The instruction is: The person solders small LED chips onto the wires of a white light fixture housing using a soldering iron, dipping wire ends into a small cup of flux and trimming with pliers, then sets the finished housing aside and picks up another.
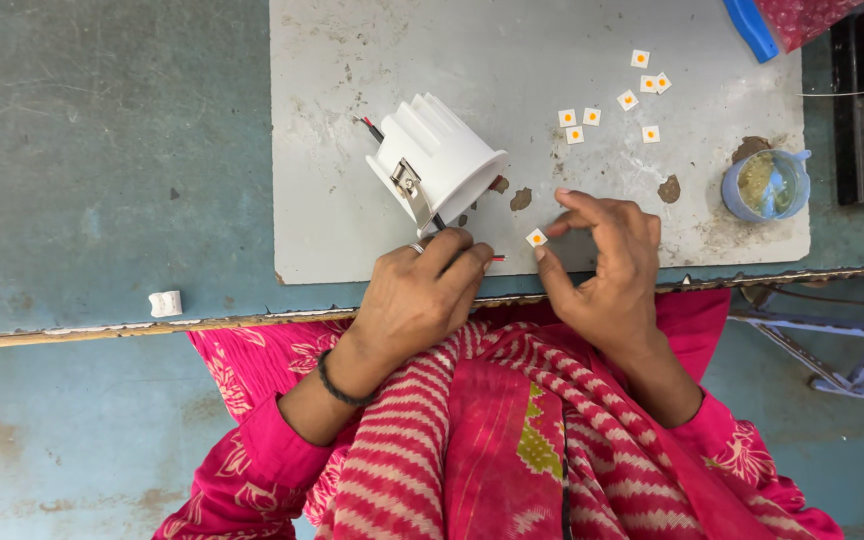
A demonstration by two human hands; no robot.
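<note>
Risk: the small white square chip [537, 238] with an orange centre was pinched only at its edges, so it could have flipped or skipped away across the grey mat [352, 150], judging by how little of it the fingertips covered.
Second risk: the white ribbed lamp housing [439, 158] lay tilted on its side and looked free to roll if the red and black wires [497, 258] were tugged.
Left hand: the left hand [420, 295] rested at the near edge of the mat, knuckles up, fingers curled tight and narrow around the wire ends just below the housing's metal spring clip [410, 187]; a dark band sat on the wrist.
Right hand: the right hand [607, 265] arched over the mat, thumb and forefinger nearly closed on the single chip, the other fingers lifted clear.
Chip location: on the mat, just right of the left hand and near the front edge.
Spare chips: seven more of the same squares [612, 100] lay scattered well apart, farther back.
Nearby: a small blue cup [767, 185] of yellowish paste stood at the mat's right edge; a white plastic piece [165, 303] lay alone on the blue-green surface [102, 150].
</note>
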